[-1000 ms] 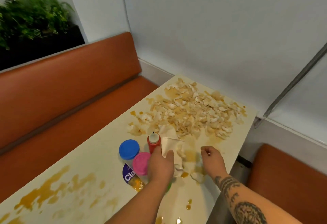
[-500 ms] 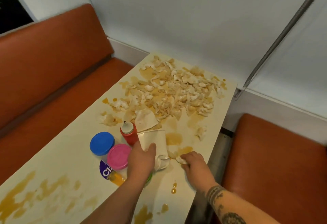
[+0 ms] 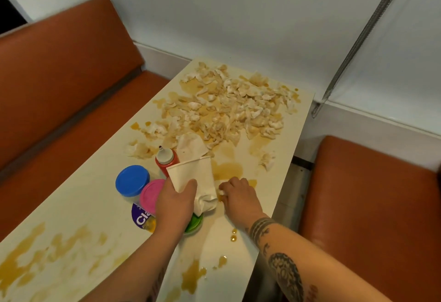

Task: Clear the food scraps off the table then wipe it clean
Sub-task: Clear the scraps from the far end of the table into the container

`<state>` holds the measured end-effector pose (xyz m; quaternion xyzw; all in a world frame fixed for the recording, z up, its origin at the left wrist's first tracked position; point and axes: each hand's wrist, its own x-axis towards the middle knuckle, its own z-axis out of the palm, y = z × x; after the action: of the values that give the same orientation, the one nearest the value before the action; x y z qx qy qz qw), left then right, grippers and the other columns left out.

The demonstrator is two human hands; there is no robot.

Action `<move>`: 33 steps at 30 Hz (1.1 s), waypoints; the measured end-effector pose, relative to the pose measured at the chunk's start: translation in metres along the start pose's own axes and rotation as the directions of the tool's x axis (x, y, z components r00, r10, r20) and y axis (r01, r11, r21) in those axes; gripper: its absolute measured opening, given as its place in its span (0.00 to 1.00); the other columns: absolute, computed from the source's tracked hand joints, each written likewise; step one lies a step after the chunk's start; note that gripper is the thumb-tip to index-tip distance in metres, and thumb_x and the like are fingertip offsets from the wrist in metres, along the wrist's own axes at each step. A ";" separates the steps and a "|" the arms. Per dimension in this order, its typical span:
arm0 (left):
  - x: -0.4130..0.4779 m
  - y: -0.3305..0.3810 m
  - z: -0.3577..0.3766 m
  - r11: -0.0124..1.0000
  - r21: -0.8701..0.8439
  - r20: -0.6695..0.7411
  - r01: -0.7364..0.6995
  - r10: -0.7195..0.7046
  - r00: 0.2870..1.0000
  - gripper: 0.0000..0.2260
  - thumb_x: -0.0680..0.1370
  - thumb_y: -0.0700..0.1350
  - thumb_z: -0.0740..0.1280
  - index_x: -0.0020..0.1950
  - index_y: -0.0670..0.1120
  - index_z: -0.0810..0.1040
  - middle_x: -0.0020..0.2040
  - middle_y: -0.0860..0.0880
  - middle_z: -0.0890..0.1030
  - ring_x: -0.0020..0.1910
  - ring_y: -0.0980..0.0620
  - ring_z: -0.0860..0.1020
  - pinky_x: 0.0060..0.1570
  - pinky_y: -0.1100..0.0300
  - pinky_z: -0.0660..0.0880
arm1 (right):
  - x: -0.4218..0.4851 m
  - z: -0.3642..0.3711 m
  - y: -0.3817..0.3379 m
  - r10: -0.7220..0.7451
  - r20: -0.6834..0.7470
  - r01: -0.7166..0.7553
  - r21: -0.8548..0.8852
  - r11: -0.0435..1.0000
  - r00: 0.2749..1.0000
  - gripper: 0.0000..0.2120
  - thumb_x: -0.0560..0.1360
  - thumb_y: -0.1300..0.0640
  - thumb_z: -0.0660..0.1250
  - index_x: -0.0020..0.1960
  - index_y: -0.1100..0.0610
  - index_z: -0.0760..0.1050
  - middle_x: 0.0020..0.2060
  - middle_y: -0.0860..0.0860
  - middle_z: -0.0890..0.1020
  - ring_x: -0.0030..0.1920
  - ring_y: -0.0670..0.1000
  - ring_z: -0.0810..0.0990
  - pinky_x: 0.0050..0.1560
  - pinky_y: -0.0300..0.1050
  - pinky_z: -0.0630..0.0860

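the food scraps are lying in a pale, sauce-soaked heap at the far end of the table; the left hand is gripping a paper cup tipped on its side; the right hand is pinching a small scrap beside it with curled fingers. brown stains are blotching the top; orange benches are flanking both long edges; a red bottle and two tubs are crowding the left hand.

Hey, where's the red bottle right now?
Head view, left of centre: the red bottle stands just behind the paper cup, right of the blue lid.
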<state>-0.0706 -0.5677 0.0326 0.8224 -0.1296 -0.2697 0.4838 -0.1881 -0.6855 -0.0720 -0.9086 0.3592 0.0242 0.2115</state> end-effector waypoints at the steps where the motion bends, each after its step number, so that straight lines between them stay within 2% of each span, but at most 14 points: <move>1: -0.003 -0.002 -0.003 1.000 -0.006 0.002 -0.005 0.005 1.000 0.10 0.81 0.46 0.67 0.60 0.56 0.73 0.48 0.56 0.78 0.50 0.51 0.76 0.51 0.56 0.71 | -0.003 0.004 -0.001 0.022 -0.015 -0.023 -0.027 0.999 1.000 0.15 0.81 0.56 0.60 0.67 0.51 0.73 0.60 0.51 0.73 0.61 0.57 0.70 0.56 0.51 0.69; 3: -0.012 -0.005 -0.011 0.999 -0.036 0.011 -0.023 0.024 1.000 0.10 0.81 0.46 0.68 0.60 0.56 0.72 0.47 0.58 0.77 0.49 0.52 0.75 0.52 0.56 0.70 | -0.010 0.005 -0.005 0.094 -0.052 -0.093 0.017 0.996 0.994 0.15 0.82 0.59 0.59 0.67 0.52 0.72 0.60 0.52 0.74 0.62 0.56 0.71 0.57 0.49 0.69; 5: -0.023 -0.008 -0.019 0.996 -0.073 0.029 -0.042 0.044 0.999 0.10 0.81 0.45 0.69 0.58 0.57 0.71 0.45 0.62 0.75 0.47 0.53 0.75 0.52 0.55 0.70 | -0.021 -0.002 -0.008 0.183 -0.081 -0.166 0.188 0.968 0.980 0.15 0.83 0.59 0.58 0.69 0.53 0.72 0.61 0.53 0.74 0.64 0.55 0.70 0.62 0.48 0.70; 7: -0.034 -0.007 -0.026 0.993 -0.104 0.049 -0.064 0.070 0.996 0.10 0.80 0.46 0.69 0.59 0.56 0.71 0.45 0.60 0.76 0.49 0.51 0.76 0.52 0.54 0.72 | -0.041 -0.018 -0.011 0.271 -0.133 -0.205 0.375 0.904 0.953 0.15 0.84 0.58 0.58 0.69 0.54 0.72 0.63 0.53 0.75 0.67 0.55 0.70 0.67 0.48 0.69; 10: -0.046 -0.006 -0.029 0.986 -0.154 0.096 -0.066 0.081 0.992 0.09 0.80 0.46 0.69 0.58 0.55 0.74 0.50 0.56 0.81 0.51 0.49 0.79 0.52 0.54 0.74 | -0.082 -0.043 -0.013 0.384 -0.178 -0.234 0.545 0.805 0.906 0.15 0.85 0.56 0.57 0.70 0.55 0.71 0.65 0.53 0.74 0.68 0.54 0.70 0.69 0.47 0.67; 13: -0.067 -0.007 -0.021 0.984 -0.164 0.150 -0.074 0.099 0.984 0.07 0.78 0.47 0.70 0.55 0.55 0.77 0.51 0.54 0.83 0.53 0.48 0.81 0.56 0.49 0.78 | -0.133 -0.063 -0.009 0.497 -0.204 -0.237 0.689 0.684 0.843 0.14 0.85 0.56 0.58 0.68 0.54 0.73 0.63 0.51 0.73 0.61 0.49 0.72 0.61 0.41 0.68; 15: -0.082 -0.008 -0.008 0.985 -0.148 0.187 -0.089 0.116 0.975 0.06 0.77 0.47 0.71 0.53 0.53 0.77 0.50 0.53 0.83 0.52 0.48 0.82 0.56 0.49 0.79 | -0.164 -0.071 -0.001 0.551 -0.227 -0.242 0.721 0.649 0.803 0.11 0.84 0.58 0.59 0.63 0.52 0.75 0.60 0.50 0.73 0.56 0.47 0.72 0.55 0.36 0.66; 18: -0.110 -0.013 0.020 0.990 -0.102 0.302 -0.098 0.125 0.945 0.08 0.77 0.48 0.71 0.55 0.52 0.77 0.51 0.53 0.83 0.52 0.47 0.82 0.57 0.49 0.79 | -0.209 -0.075 0.022 0.644 -0.222 -0.300 0.743 0.598 0.732 0.12 0.83 0.57 0.61 0.64 0.51 0.76 0.59 0.50 0.75 0.53 0.49 0.75 0.51 0.39 0.70; 20: -0.130 -0.018 0.038 0.993 -0.057 0.399 -0.102 0.116 0.910 0.11 0.78 0.49 0.70 0.59 0.52 0.76 0.54 0.51 0.82 0.54 0.47 0.81 0.59 0.47 0.78 | -0.243 -0.074 0.042 0.699 -0.207 -0.319 0.778 0.542 0.685 0.10 0.82 0.57 0.63 0.61 0.49 0.77 0.54 0.52 0.80 0.44 0.50 0.78 0.41 0.38 0.74; 23: -0.165 -0.029 0.065 0.994 0.005 0.526 -0.108 0.090 0.846 0.20 0.75 0.52 0.69 0.66 0.49 0.76 0.59 0.48 0.82 0.56 0.45 0.81 0.60 0.43 0.79 | -0.316 -0.075 0.070 0.791 -0.203 -0.387 0.785 0.485 0.578 0.09 0.79 0.59 0.66 0.56 0.48 0.77 0.45 0.50 0.82 0.33 0.46 0.76 0.28 0.32 0.69; 26: -0.203 -0.042 0.081 0.983 0.101 0.638 -0.154 0.055 0.768 0.16 0.80 0.47 0.68 0.68 0.47 0.74 0.60 0.49 0.80 0.57 0.47 0.79 0.59 0.49 0.77 | -0.399 -0.061 0.085 0.846 -0.167 -0.463 0.775 0.430 0.506 0.07 0.78 0.59 0.67 0.54 0.49 0.78 0.46 0.49 0.82 0.36 0.45 0.76 0.33 0.36 0.68; 29: -0.237 -0.058 0.093 0.988 0.113 0.746 -0.106 -0.014 0.666 0.11 0.80 0.45 0.68 0.62 0.52 0.74 0.57 0.52 0.81 0.55 0.50 0.80 0.58 0.48 0.79 | -0.470 -0.027 0.080 0.862 -0.082 -0.514 0.773 0.372 0.500 0.01 0.79 0.53 0.69 0.50 0.49 0.78 0.43 0.50 0.84 0.41 0.49 0.80 0.41 0.38 0.73; 31: -0.259 -0.071 0.097 0.986 0.137 0.811 -0.090 -0.059 0.581 0.11 0.80 0.45 0.68 0.62 0.52 0.77 0.58 0.52 0.83 0.55 0.51 0.82 0.58 0.46 0.80 | -0.498 -0.003 0.071 0.861 -0.066 -0.511 0.781 0.360 0.505 0.04 0.81 0.52 0.66 0.49 0.48 0.79 0.44 0.49 0.84 0.44 0.46 0.81 0.47 0.42 0.75; 33: -0.279 -0.089 0.099 0.982 0.166 0.856 -0.090 -0.098 0.508 0.13 0.79 0.45 0.67 0.64 0.51 0.78 0.57 0.53 0.85 0.54 0.52 0.84 0.56 0.47 0.82 | -0.515 0.019 0.066 0.875 -0.027 -0.528 0.788 0.317 0.484 0.09 0.83 0.56 0.62 0.48 0.48 0.80 0.41 0.48 0.83 0.39 0.47 0.80 0.43 0.45 0.74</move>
<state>-0.3606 -0.4632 0.0060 0.6225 -0.3753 -0.6294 0.2747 -0.6112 -0.3906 -0.0127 -0.4710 0.7475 -0.2312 0.4073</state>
